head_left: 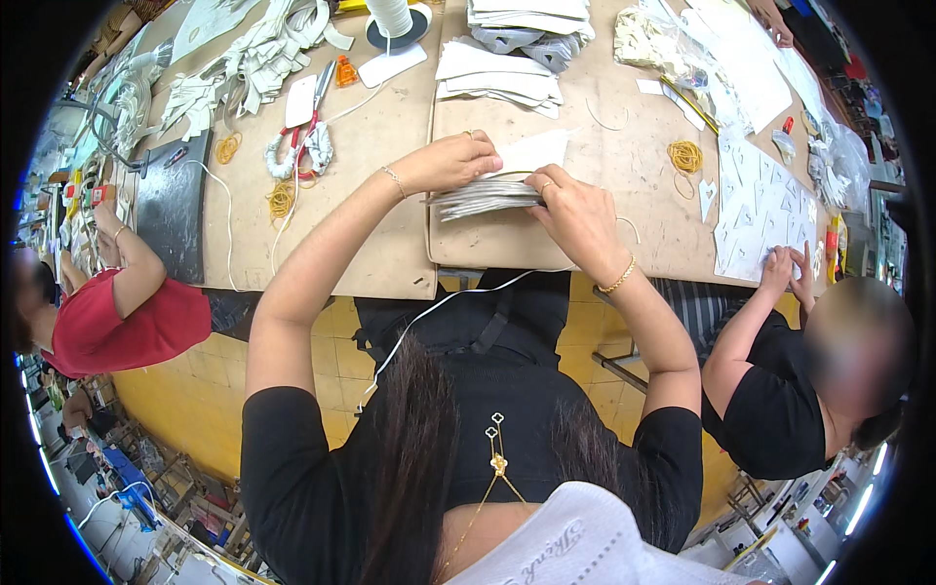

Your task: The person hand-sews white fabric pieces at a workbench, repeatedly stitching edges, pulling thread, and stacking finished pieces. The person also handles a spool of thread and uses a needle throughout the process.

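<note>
Left hand (450, 162) half-curled at far edge of white stack (485, 200), grip unclear; right hand (577, 213) pinching its right end.

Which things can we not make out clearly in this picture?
In the head view:
1. Stack of pale pieces: layers too thin to count; the right hand hides its right end.
2. Left hand: palm hidden by the back of the hand.
3. Spool of white cord: top cut off by the upper edge.
</note>
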{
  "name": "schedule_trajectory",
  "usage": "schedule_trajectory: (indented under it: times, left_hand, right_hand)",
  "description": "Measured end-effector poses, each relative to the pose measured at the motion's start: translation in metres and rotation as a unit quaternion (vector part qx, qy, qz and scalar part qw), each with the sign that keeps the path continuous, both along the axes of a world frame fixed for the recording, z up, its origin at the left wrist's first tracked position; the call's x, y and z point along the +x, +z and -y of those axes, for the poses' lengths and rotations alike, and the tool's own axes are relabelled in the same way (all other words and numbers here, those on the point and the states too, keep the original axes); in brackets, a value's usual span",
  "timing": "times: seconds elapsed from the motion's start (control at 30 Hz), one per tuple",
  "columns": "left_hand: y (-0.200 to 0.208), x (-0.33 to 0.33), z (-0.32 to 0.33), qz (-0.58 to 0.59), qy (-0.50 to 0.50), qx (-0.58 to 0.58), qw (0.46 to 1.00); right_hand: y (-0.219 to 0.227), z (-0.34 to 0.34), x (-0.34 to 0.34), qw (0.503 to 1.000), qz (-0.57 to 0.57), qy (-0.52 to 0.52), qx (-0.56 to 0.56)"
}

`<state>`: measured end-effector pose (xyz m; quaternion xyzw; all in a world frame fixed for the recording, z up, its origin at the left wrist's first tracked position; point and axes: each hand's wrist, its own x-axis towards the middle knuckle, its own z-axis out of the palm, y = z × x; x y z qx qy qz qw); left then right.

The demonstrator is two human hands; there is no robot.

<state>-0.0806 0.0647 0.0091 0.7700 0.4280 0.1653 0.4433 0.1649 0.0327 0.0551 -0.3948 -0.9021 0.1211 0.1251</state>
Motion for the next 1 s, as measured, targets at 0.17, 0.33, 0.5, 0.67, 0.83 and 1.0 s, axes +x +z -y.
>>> schedule_trajectory:
  times: [0.17,0.33,0.5,0.67,0.83,1.0]
  left_hand:
    - [0.012,-0.002,0.002,-0.146,-0.01,0.165,0.975]
    - [0.018,-0.003,0.015,-0.108,0.015,0.052,0.993]
    - [0.012,0.013,0.038,-0.145,0.04,0.211,0.966]
    - [0.009,0.034,0.054,-0.251,0.04,0.306,0.917]
    - [0.0,0.049,0.056,-0.263,0.089,0.308,0.91]
    - [0.001,0.052,0.044,-0.252,0.049,0.218,0.941]
  right_hand:
    - [0.016,0.007,0.011,0.995,0.099,0.016,-0.013]
    - [0.008,-0.009,0.002,0.994,0.113,0.011,0.001]
    - [-0.007,-0.012,-0.003,0.993,0.093,0.004,0.078]
    - [-0.002,-0.003,0.001,0.996,0.062,-0.018,0.067]
    - [0.004,0.001,0.016,0.99,-0.085,-0.095,0.068]
    - [-0.004,0.002,0.072,0.945,-0.18,-0.274,-0.002]
